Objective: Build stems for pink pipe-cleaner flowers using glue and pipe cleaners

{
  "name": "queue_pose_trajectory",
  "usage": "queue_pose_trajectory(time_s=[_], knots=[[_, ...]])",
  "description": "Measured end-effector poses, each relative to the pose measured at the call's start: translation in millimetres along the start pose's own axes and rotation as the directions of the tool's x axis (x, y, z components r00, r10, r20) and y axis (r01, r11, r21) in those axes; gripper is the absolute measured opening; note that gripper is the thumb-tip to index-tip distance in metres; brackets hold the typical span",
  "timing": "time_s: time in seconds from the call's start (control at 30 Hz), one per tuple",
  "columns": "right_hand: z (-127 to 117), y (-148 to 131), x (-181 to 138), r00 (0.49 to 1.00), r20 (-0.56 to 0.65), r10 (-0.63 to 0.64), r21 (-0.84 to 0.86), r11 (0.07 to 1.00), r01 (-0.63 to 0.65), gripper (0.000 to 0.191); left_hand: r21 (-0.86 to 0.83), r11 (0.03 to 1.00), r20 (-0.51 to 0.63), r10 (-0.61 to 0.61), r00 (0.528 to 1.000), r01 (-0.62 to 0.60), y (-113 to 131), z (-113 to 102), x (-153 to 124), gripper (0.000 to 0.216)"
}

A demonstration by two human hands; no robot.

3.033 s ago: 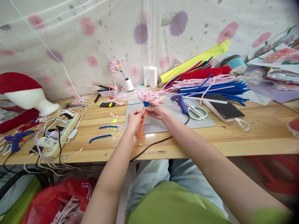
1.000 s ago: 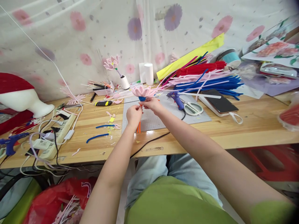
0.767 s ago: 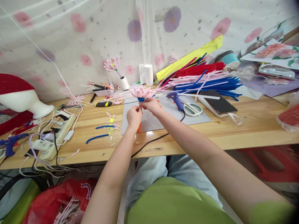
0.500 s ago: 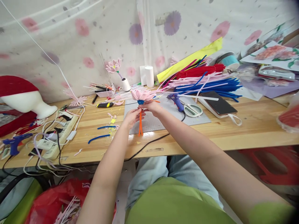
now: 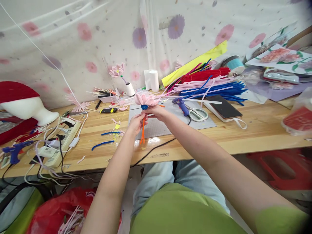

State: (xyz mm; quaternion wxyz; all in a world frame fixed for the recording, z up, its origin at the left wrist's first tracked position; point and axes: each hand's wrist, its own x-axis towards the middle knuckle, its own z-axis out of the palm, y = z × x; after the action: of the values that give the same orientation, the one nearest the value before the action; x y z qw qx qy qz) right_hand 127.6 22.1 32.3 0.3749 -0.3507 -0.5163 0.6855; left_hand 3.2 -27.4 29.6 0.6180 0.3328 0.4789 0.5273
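Observation:
A pink pipe-cleaner flower [image 5: 146, 99] with a blue base [image 5: 144, 107] is held upright above the grey mat. Orange pipe cleaners [image 5: 142, 134] hang down from beneath it as a stem. My left hand [image 5: 136, 124] is closed, pinching the orange stem just under the blue base. From the right, my right hand [image 5: 156, 112] closes round the flower at its base, and its fingertips are partly hidden. Right of my hands on the mat lie a purple-blue glue gun [image 5: 181, 106] and white-handled scissors [image 5: 198, 114].
Pink, red and blue pipe cleaners [image 5: 214, 88] are heaped at the back right, beside a phone [image 5: 225, 106]. A similar flower [image 5: 117, 70] stands in a white spool. On the left are a utility knife [image 5: 108, 110], power strip [image 5: 59, 146] and mannequin head [image 5: 29, 109].
The orange stem has tilted, its lower ends swinging left. My left fingers have drawn together on it, where they were more spread before. The whole view has shifted slightly.

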Motion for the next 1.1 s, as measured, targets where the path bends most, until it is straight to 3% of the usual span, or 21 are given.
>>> queue_pose_trajectory(time_s=[0.17, 0.3, 0.43, 0.63, 0.7, 0.9, 1.1], knots=[[-3, -1, -4, 0.998, -0.058, 0.004, -0.200, 0.980, -0.015, 0.016, -0.058, 0.994, -0.087, 0.082, 0.993, -0.087, -1, 2, -2, 0.008], [-5, 11, -2, 0.967, -0.207, -0.150, -0.316, 0.946, 0.079, 0.018, -0.052, 0.997, -0.163, 0.047, 0.985, -0.056, -3, 3, -2, 0.009], [1, 24, 3, 0.955, -0.164, -0.248, -0.352, 0.919, 0.178, 0.020, -0.045, 0.997, -0.191, 0.045, 0.981, -0.055, -8, 3, 0, 0.010], [15, 27, 8, 0.863, -0.363, -0.352, -0.530, 0.840, 0.119, 0.030, -0.063, 0.997, -0.172, 0.035, 0.984, -0.047, -13, 5, 3, 0.008], [16, 29, 10, 0.866, -0.382, -0.322, -0.483, 0.869, 0.109, 0.031, -0.089, 0.996, -0.165, 0.019, 0.986, -0.034, -12, 6, 3, 0.007], [18, 39, 13, 0.939, -0.272, -0.211, -0.197, 0.967, 0.161, 0.018, -0.231, 0.970, -0.112, -0.106, 0.988, 0.078, -8, 4, -1, 0.010], [20, 36, 11, 0.951, -0.234, -0.200, -0.202, 0.967, 0.153, 0.012, -0.377, 0.906, -0.023, -0.214, 0.976, 0.190, -4, 0, 1, 0.016]])
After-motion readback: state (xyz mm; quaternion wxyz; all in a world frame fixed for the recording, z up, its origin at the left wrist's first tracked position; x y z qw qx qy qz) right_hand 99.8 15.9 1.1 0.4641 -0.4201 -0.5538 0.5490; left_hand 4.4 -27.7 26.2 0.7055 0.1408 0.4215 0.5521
